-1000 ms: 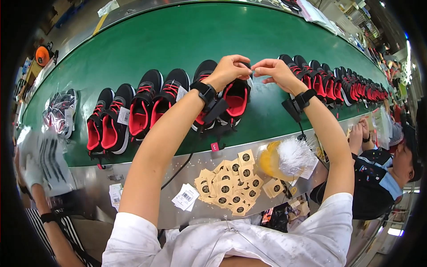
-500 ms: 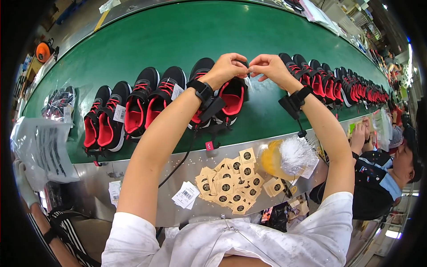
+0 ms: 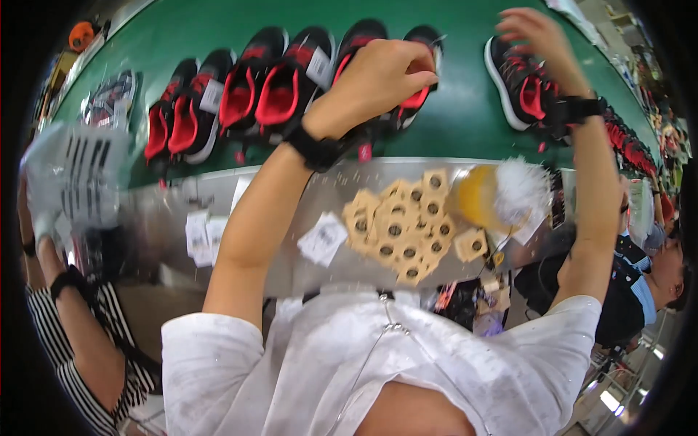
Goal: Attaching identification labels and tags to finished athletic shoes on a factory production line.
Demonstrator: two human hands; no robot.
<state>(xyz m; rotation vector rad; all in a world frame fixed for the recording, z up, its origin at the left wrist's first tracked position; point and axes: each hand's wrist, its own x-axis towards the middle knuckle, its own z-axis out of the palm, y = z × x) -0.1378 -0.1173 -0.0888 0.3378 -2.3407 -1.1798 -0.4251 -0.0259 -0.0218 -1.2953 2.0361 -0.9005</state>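
My left hand (image 3: pixel 385 78) is closed, its fingertips bent toward the thumb over a black sneaker (image 3: pixel 424 35) with red lining. Whatever it pinches, if anything, is hidden. Another sneaker of that pair (image 3: pixel 363 30) is partly covered by the hand. Over on the right, my right hand (image 3: pixel 542 40) is blurred, with its fingers stretched out and apart. It hovers at the toe end of black-and-red sneakers (image 3: pixel 515 91), apparently holding nothing. White tags hang on some sneakers, one tag (image 3: pixel 319 67) being just left of my left hand.
Sneakers (image 3: pixel 190 120) stand in pairs on the green table (image 3: pixel 458 131). Along the metal ledge lie tan square cards (image 3: pixel 396 231), white labels (image 3: pixel 323 238) and a yellow container (image 3: pixel 476 196) beside white fibre strands (image 3: pixel 520 192). People sit on both sides.
My hands have parted: the right swung right and away over the other sneakers, while the left stays bent over the near pair. The whole view has shifted, so the table appears higher.
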